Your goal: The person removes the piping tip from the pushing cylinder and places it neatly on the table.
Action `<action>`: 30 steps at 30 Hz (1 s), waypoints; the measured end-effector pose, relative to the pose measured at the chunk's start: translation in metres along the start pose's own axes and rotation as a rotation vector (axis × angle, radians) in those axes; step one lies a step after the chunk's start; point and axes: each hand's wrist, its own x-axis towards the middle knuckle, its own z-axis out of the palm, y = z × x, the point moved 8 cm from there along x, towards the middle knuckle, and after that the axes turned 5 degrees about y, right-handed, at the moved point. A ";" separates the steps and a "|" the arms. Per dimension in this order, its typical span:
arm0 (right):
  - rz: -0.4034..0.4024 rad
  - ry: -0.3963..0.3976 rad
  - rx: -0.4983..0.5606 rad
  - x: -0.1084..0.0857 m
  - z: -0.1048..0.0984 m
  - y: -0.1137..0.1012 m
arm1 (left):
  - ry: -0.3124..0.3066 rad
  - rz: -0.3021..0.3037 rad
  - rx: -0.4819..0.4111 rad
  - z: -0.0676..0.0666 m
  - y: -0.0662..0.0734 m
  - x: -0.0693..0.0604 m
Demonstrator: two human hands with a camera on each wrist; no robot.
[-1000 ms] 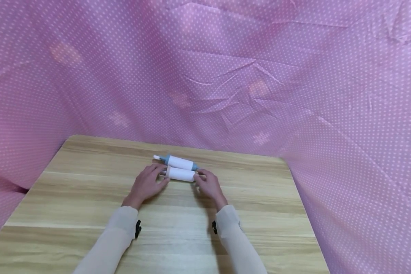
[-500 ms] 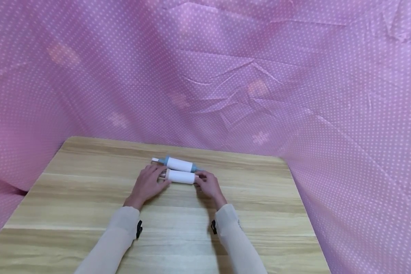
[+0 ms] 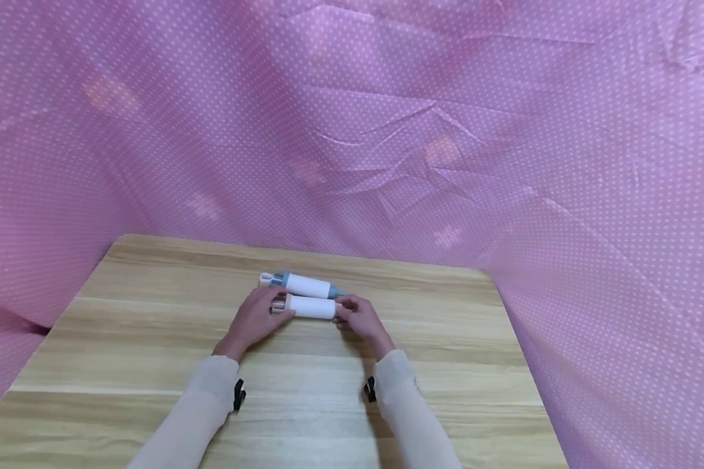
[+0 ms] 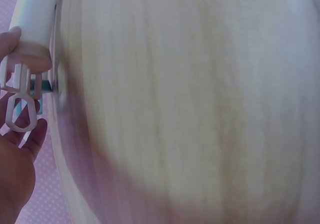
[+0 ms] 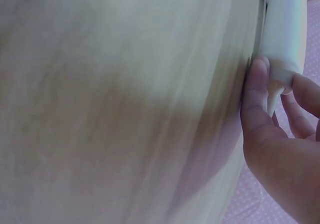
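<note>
A white syringe with pale peach ends [image 3: 312, 307] lies crosswise on the wooden table, its looped plunger handle [image 4: 21, 113] pointing left. My left hand [image 3: 258, 314] grips its plunger end, the thumb against the barrel's edge in the left wrist view. At the other end, my right hand [image 3: 360, 319] pinches the tapered tip [image 5: 273, 96] between thumb and fingers. Right behind lies a second white syringe with blue ends [image 3: 308, 286], roughly parallel and almost touching the first. Its blue tip reaches close to my right fingers, and its looped handle shows beyond my left fingers.
The wooden table [image 3: 305, 397] has light striped grain and rounded far corners. Pink dotted cloth [image 3: 352, 163] hangs behind it and along both sides. A black clip-like piece [image 3: 239, 395] sits at the left cuff, another [image 3: 370, 389] at the right.
Both syringes have shifted slightly toward me. The blue-ended one has rolled, so its handle loop, edge-on before, now faces up. My right hand has moved slightly right and nearer.
</note>
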 end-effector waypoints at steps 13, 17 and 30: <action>-0.022 -0.062 0.040 -0.014 -0.008 -0.017 | -0.019 0.007 -0.050 -0.008 0.012 -0.001; -0.047 -0.055 0.038 -0.019 -0.010 -0.025 | -0.033 0.010 -0.072 -0.013 0.017 -0.003; -0.096 -0.070 0.071 -0.032 -0.010 -0.039 | -0.078 -0.024 -0.277 -0.024 0.026 -0.002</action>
